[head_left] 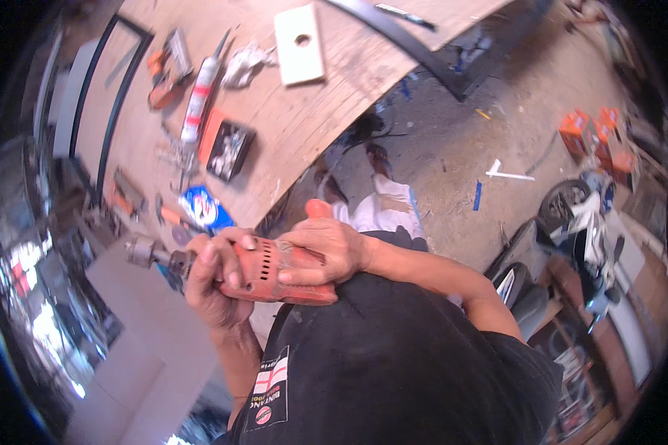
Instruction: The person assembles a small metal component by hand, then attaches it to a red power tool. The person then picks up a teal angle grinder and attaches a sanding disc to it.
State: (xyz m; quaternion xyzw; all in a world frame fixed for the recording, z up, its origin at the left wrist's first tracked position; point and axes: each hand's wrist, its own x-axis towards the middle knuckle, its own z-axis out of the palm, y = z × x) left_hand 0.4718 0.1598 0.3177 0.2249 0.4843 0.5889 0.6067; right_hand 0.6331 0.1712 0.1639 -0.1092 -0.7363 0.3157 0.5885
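A red corded-style power drill (300, 285) lies across the front of my body, its nose toward the left. The fingers of my left hand (214, 276) wrap round its front end, close behind the chuck. My right hand (326, 248) grips the rear of the drill's body from above, with the arm reaching in from the right. At the drill's tip is a metal hole saw (139, 249), out past the bench's near edge. Part of the drill's handle is hidden by my right hand.
On the plywood bench (274, 141) lie a sealant tube (202, 100), a black box of small parts (231, 152), a blue packet (204, 208), a pale board with a hole (300, 44) and an orange tool (163, 85). A motorbike (575, 230) stands at the right.
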